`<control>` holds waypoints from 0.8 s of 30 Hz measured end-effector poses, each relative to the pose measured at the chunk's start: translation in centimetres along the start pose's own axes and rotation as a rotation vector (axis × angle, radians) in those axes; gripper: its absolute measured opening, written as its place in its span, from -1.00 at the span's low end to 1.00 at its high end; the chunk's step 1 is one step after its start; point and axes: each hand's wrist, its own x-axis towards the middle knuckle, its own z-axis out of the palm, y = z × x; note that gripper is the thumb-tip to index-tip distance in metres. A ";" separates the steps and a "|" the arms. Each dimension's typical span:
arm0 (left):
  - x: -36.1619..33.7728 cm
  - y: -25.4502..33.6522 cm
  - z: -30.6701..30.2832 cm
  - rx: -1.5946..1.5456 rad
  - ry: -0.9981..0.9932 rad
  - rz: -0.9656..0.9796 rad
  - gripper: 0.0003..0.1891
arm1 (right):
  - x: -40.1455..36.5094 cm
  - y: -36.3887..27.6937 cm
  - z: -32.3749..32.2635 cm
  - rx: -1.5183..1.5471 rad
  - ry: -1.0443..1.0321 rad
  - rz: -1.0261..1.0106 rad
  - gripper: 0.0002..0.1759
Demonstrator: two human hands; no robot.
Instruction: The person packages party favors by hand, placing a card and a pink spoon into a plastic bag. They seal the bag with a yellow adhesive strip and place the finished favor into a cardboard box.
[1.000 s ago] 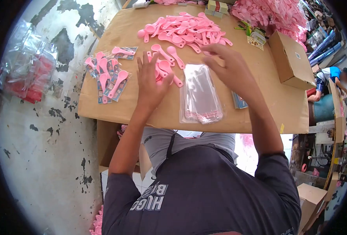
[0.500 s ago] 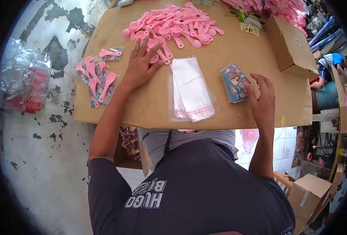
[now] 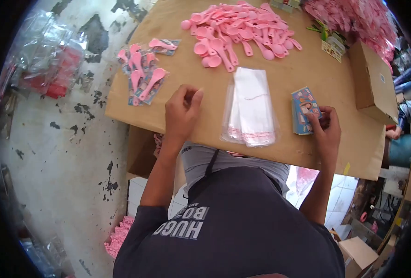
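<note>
My left hand [image 3: 183,111] hovers at the table's near left, left of the clear bags, its fingers curled; whatever they may hold is hidden. My right hand [image 3: 325,132] is closed at the right edge of a stack of blue printed cards [image 3: 302,111], thumb on the top card. Between the hands lie white-looking clear plastic bags [image 3: 254,104] with a pink printed strip. Beyond them spreads a heap of pink spoons [image 3: 247,32]. On the left are several packets [image 3: 143,76], each with a pink spoon over a printed card.
An open cardboard box [image 3: 374,83] stands at the table's right side, near a yellow card [image 3: 331,51] and green items. More pink pieces [image 3: 353,21] are piled behind. Plastic bags [image 3: 52,60] lie at far left. Part of another person's arm shows at right.
My left hand has left the spoon heap, come nearer and curled its fingers. My right hand has closed at the card stack. The view has shifted, moving the table rightward in frame.
</note>
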 end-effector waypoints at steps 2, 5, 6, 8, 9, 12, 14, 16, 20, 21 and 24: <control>-1.0 0.2 0.5 0.014 -0.040 -0.058 -0.73 | 0.2 -0.5 0.4 0.094 -0.010 0.029 -0.65; -1.3 0.8 2.1 0.029 -0.108 0.023 -0.65 | 0.4 0.0 0.6 0.214 -0.016 0.085 -0.67; -1.2 1.1 2.8 0.021 -0.116 0.027 -0.65 | 0.4 0.0 0.6 0.262 -0.014 0.099 -0.69; -0.8 1.9 3.9 0.140 -0.135 0.108 -0.56 | 0.3 0.1 0.7 0.271 0.000 0.110 -0.71; -0.6 2.4 4.3 0.130 -0.145 0.114 -0.56 | 0.2 0.0 0.7 0.287 0.004 0.118 -0.73; -0.4 3.2 5.3 0.237 -0.170 0.198 -0.51 | -0.3 -1.0 0.9 0.407 0.067 0.110 -0.74; -0.7 3.4 5.9 0.256 -0.119 0.186 -0.43 | -0.2 -0.2 1.0 0.428 0.079 0.114 -0.73; -1.1 3.3 6.1 0.304 -0.128 0.210 -0.41 | -0.4 0.0 1.0 0.456 0.083 0.116 -0.72; -1.6 3.5 6.1 0.362 -0.137 0.239 -0.43 | -0.6 0.2 1.6 0.450 0.101 0.072 -0.72; -1.5 3.4 6.0 0.365 -0.138 0.240 -0.43 | -0.6 0.4 1.7 0.419 0.120 0.051 -0.72; -1.1 3.1 5.4 0.216 -0.207 0.126 -0.52 | -0.6 0.3 1.7 0.414 0.130 0.050 -0.72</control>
